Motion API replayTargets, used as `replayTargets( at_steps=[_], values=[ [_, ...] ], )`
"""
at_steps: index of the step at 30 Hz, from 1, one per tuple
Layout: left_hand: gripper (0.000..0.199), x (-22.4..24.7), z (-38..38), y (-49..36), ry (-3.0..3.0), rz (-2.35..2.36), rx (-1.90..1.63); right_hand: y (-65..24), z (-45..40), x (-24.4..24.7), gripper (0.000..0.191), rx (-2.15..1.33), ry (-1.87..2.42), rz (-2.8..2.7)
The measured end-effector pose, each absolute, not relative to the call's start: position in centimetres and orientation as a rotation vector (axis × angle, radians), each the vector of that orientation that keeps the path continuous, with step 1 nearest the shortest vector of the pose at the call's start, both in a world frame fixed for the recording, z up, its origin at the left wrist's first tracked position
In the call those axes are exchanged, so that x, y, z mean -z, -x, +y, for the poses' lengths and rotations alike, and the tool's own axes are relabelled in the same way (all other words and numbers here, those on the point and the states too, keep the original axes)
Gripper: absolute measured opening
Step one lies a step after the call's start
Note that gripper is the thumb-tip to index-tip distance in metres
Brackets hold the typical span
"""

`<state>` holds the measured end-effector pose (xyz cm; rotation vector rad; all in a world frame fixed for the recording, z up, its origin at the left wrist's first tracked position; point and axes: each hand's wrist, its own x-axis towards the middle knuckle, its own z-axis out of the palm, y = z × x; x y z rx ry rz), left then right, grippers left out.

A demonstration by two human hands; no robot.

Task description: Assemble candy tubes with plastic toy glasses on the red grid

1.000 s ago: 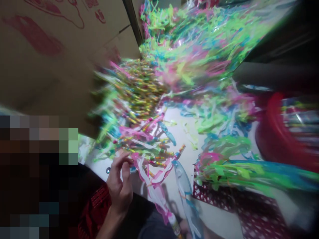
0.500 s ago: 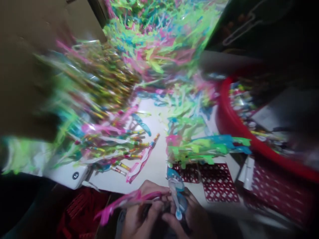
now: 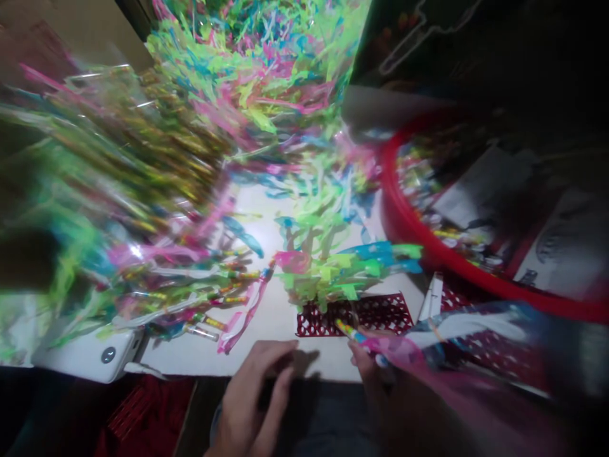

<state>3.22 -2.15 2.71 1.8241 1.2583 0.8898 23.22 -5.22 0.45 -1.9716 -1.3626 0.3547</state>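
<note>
Stick (image 3: pixel 354 334) clamped in its fingers, the right hand (image 3: pixel 371 371) has parted from the left hand (image 3: pixel 254 400), now free, fingers apart, at the near edge of the surface (image 3: pixel 200 358).

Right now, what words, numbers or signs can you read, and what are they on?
No words or numbers can be read.
White paper in the red tub: dark print, too blurred.
White gadget: round dark mark, too small.
Cardboard: reddish print, too blurred.
</note>
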Motion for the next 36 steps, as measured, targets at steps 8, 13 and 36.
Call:
replayTargets(
  at_steps=[8, 13, 36],
  values=[
    [0.033, -1.1, 1.0, 0.0, -2.253, 1.763, -0.744, -25.3, -2.2, 1.3, 0.041, -0.265, 2.055, -1.483],
    [0.034, -1.0, 0.7, 2.0, -2.412, 1.859, -0.558, -24.5, -1.9, -0.2, 0.053, -0.305, 2.155, -1.494],
    [0.025, -4.1, -2.7, 0.9, -1.493, 2.128, -1.064, -25.5, -3.1, -0.6, 0.046, -0.572, 2.092, -1.333]
  ],
)
